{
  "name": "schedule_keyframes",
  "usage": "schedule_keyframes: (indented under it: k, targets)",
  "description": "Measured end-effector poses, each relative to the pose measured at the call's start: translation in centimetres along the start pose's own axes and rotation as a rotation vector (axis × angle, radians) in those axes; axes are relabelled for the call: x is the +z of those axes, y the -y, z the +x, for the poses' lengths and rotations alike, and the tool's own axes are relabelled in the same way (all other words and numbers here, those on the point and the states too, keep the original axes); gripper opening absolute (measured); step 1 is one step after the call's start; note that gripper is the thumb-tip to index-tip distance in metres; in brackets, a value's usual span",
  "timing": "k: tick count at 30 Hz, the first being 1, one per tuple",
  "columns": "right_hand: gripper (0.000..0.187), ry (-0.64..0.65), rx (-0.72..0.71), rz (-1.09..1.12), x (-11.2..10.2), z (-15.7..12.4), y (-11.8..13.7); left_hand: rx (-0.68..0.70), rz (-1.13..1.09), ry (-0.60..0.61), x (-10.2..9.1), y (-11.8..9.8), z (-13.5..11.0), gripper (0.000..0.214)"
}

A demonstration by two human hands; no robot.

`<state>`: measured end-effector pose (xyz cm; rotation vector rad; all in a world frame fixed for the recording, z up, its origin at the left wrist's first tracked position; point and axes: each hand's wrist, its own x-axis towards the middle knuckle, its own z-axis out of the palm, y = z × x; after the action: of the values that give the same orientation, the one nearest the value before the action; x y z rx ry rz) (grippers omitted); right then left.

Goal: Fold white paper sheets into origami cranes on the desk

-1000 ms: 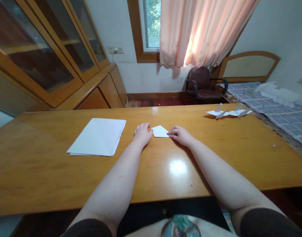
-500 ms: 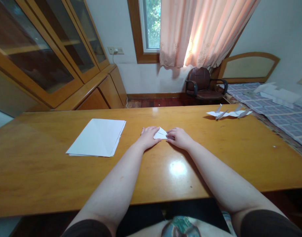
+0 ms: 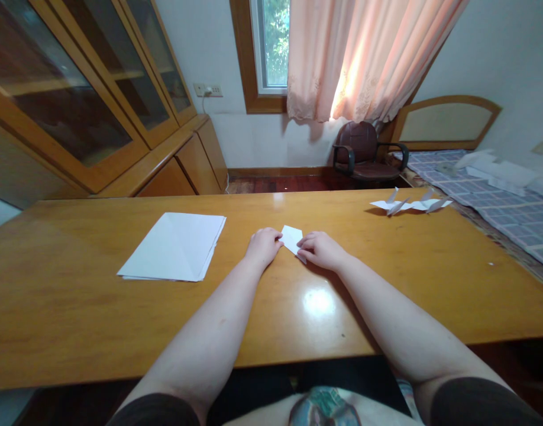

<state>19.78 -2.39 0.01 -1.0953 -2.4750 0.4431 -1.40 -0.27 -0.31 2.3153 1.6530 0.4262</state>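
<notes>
A small folded piece of white paper [image 3: 291,238] is held at the middle of the wooden desk, tilted so one corner points toward me. My left hand [image 3: 263,244] pinches its left corner between thumb and fingers. On the other side, my right hand [image 3: 321,248] grips the paper's right edge, fingers curled over it and hiding part of that side. Left of my hands lies a stack of larger white paper sheets [image 3: 176,245]. Folded white paper figures [image 3: 409,204] with upright points stand near the far right edge of the desk.
The wooden desk [image 3: 76,331] spans the view. Behind it are a glass-fronted cabinet [image 3: 174,154], a brown armchair [image 3: 362,148] and a pink curtain [image 3: 342,59]. To the right is a bed [image 3: 488,183] with a checked cover and more white paper things [image 3: 504,171] on it.
The folded paper has turned from lying with its point away from me to a slanted position. My left hand has drawn back to its corner; the right hand has barely moved.
</notes>
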Motion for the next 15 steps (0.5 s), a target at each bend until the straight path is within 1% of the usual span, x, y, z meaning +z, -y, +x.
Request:
schedule_keyframes:
  k: [3, 6, 7, 9, 11, 13, 15]
  targets:
    - [0.02, 0.021, -0.056, 0.022, -0.1, 0.0, 0.4, 0.001, 0.033, -0.013, -0.2, -0.1, -0.1, 0.023]
    - [0.019, 0.016, -0.048, 0.042, 0.1, 0.1, 0.3, 0.032, 0.047, -0.011, -0.3, -0.3, -0.3, 0.024]
    - [0.019, -0.01, -0.017, 0.035, 0.3, 0.2, 0.1, 0.04, 0.043, -0.011, -0.3, -0.4, -0.3, 0.024]
    - [0.017, -0.093, 0.097, -0.005, 0.6, 0.3, -0.4, 0.036, 0.032, -0.011, -0.2, -0.6, -0.3, 0.023]
    - [0.022, -0.147, 0.214, -0.053, 0.8, 0.4, -0.9, 0.01, 0.023, -0.017, 0.2, -0.8, -0.3, 0.021]
    - [0.03, -0.126, 0.247, -0.071, 1.0, 0.4, -1.3, -0.024, 0.02, -0.038, 0.6, -0.8, -0.2, 0.026]
    - [0.035, -0.09, 0.229, -0.066, 1.2, 0.5, -1.6, -0.044, 0.014, -0.054, 1.0, -0.9, -0.1, 0.037]
